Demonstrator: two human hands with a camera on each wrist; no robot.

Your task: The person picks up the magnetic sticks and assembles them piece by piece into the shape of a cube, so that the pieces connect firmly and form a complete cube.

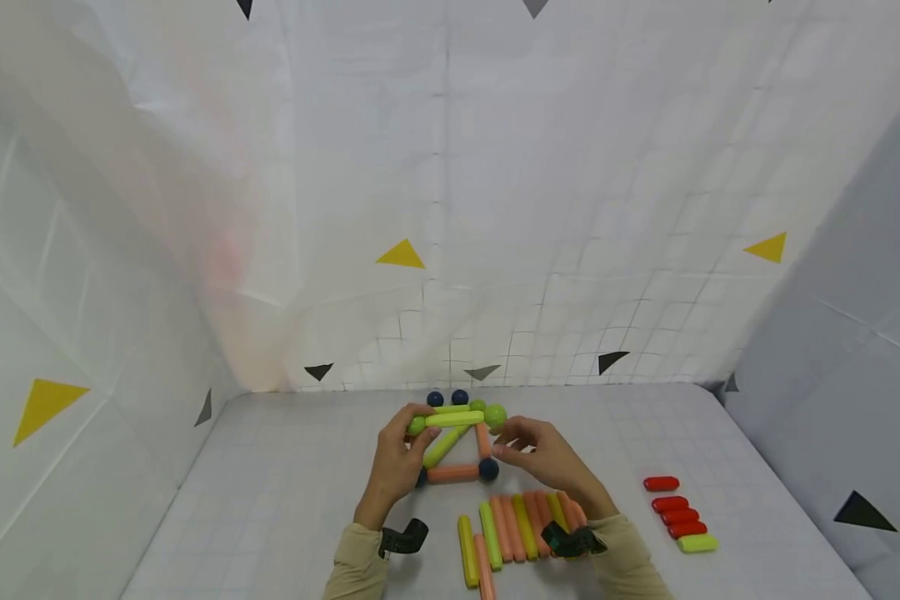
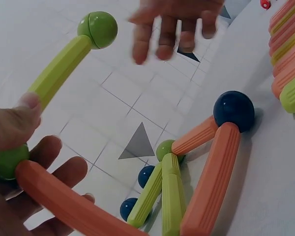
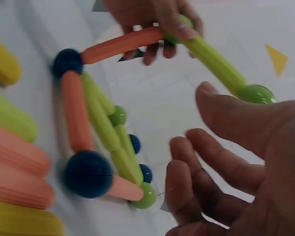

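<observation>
My left hand (image 1: 396, 458) grips a green ball (image 2: 11, 162) at a raised corner of a frame of sticks and balls, its thumb lying on the yellow-green stick (image 1: 456, 420). That stick runs to a second green ball (image 1: 496, 415) at its free end. An orange stick (image 3: 123, 45) slopes down from the gripped ball to a navy ball (image 3: 68, 63). Beside the free-end ball is my right hand (image 1: 547, 457), fingers apart and holding nothing. Lower in the frame, an orange stick (image 1: 453, 474) joins another navy ball (image 1: 488, 469); a yellow-green stick (image 1: 444, 447) runs diagonally.
A row of orange, yellow and green sticks (image 1: 525, 527) lies near my right forearm. Several short red sticks (image 1: 678, 517) and one short yellow-green stick (image 1: 697, 544) lie at the right. Two navy balls (image 1: 460, 397) sit behind the frame, by the back wall.
</observation>
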